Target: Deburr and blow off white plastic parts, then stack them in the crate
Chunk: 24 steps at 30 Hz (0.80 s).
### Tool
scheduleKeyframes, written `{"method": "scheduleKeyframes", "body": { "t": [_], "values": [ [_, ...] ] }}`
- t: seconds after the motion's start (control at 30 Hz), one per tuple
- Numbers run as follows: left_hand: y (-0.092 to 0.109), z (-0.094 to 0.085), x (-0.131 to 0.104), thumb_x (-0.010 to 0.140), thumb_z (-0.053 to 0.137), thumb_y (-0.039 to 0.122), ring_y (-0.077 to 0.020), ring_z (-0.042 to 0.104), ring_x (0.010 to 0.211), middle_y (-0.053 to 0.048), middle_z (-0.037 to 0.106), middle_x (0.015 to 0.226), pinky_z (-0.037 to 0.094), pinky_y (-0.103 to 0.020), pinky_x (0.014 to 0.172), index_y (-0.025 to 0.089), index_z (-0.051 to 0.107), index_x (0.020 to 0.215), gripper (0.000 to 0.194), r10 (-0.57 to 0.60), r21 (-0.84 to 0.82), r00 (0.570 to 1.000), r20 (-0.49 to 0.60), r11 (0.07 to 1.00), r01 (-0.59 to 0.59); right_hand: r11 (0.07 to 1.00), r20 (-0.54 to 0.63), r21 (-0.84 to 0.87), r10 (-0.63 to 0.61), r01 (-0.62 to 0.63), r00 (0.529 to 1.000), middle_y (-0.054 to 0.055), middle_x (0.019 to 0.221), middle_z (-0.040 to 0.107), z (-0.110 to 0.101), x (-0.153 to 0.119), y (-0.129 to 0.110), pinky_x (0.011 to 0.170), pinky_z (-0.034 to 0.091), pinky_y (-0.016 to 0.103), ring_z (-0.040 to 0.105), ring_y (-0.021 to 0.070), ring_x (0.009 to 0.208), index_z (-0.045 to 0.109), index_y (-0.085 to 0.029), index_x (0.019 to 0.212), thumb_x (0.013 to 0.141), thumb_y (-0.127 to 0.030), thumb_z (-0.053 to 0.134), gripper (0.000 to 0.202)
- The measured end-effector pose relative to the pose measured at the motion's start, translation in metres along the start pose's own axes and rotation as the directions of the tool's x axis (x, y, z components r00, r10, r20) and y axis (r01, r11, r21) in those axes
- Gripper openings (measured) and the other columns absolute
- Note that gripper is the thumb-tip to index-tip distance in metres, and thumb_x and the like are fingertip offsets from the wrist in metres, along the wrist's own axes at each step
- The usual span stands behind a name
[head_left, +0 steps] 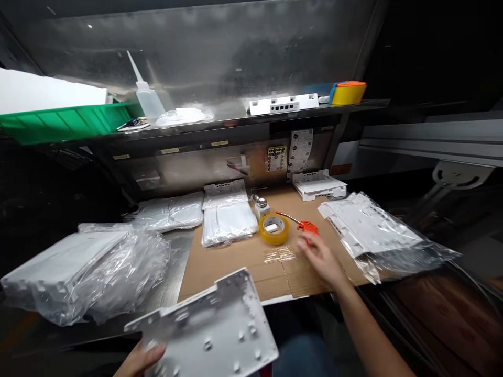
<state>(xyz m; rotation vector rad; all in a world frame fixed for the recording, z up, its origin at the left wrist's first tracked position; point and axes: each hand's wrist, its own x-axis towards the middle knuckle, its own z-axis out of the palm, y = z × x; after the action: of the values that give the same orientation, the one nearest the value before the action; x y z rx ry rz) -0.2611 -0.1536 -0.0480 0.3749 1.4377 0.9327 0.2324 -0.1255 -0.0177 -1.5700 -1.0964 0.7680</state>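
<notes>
My left hand point(143, 358) grips the left edge of a white plastic housing point(212, 332), tilted with its inner side and small posts showing, at the bottom of the view. Over the cardboard point(236, 267), my right hand point(320, 256) reaches to an orange-red air gun point(308, 227) with a thin nozzle. Its fingertips are blurred at the tool's near end, so whether they grip it is unclear. Left of the tool lies a roll of yellow tape point(264, 235) with a small white piece inside its ring. A small dispenser bottle point(262, 209) stands behind the tape.
Bagged white parts point(66, 262) lie at left, more point(377, 225) at right. White sheets or bags point(230, 222) and housings point(318, 184) sit at the back. The shelf above holds a green bin point(66, 123), squeeze bottle point(150, 102), white panel point(283, 104) and yellow-orange item point(348, 94).
</notes>
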Motion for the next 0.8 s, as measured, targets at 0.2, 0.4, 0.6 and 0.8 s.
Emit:
{"method": "scheduleKeyframes", "body": {
  "t": [0.2,0.4,0.6,0.8],
  "values": [
    [0.047,0.151,0.019,0.053,0.092,0.056,-0.0428,0.072,0.082,-0.015,0.072,0.077,0.058,-0.054,0.072,0.014,0.074,0.086,0.056,0.018,0.430,0.780,0.625,0.827,-0.363,0.647,0.600,0.554,0.127,-0.524,0.790,0.014,0.103,0.079,0.035,-0.083,0.001,0.098,0.056,0.050,0.073,0.0326,0.108,0.074,-0.016,0.112,0.080,-0.066,0.076,0.060],
    [0.056,0.229,0.074,0.085,0.062,0.067,-0.0344,0.066,0.089,-0.013,0.068,0.086,0.055,-0.049,0.080,0.020,0.069,0.092,0.048,0.383,0.423,0.685,0.619,0.573,-0.702,0.465,0.258,0.770,0.399,-0.436,0.880,0.012,0.109,0.080,0.004,-0.082,0.031,0.105,0.056,0.049,0.071,0.0337,0.117,0.074,-0.017,0.108,0.075,-0.051,0.086,0.049],
    [0.054,0.247,0.115,0.084,0.071,0.034,-0.0374,0.049,0.128,-0.014,0.067,0.119,0.033,-0.050,0.115,0.025,0.068,0.101,0.019,0.669,0.454,0.429,0.607,0.151,-0.878,0.426,0.020,0.871,0.467,-0.245,0.884,0.008,0.130,0.074,-0.022,-0.078,0.043,0.114,0.051,0.048,0.063,0.0315,0.131,0.067,-0.021,0.130,0.084,-0.049,0.079,0.055],
    [0.072,0.247,0.122,0.095,0.056,0.032,-0.0323,0.065,0.110,-0.013,0.073,0.109,0.046,-0.047,0.100,0.024,0.057,0.110,0.017,0.717,0.486,0.355,0.601,0.025,-0.874,0.397,0.001,0.890,0.486,-0.222,0.874,0.009,0.137,0.069,-0.028,-0.079,0.042,0.114,0.051,0.048,0.059,0.0313,0.136,0.062,-0.021,0.139,0.088,-0.050,0.075,0.060]
  ]
}}
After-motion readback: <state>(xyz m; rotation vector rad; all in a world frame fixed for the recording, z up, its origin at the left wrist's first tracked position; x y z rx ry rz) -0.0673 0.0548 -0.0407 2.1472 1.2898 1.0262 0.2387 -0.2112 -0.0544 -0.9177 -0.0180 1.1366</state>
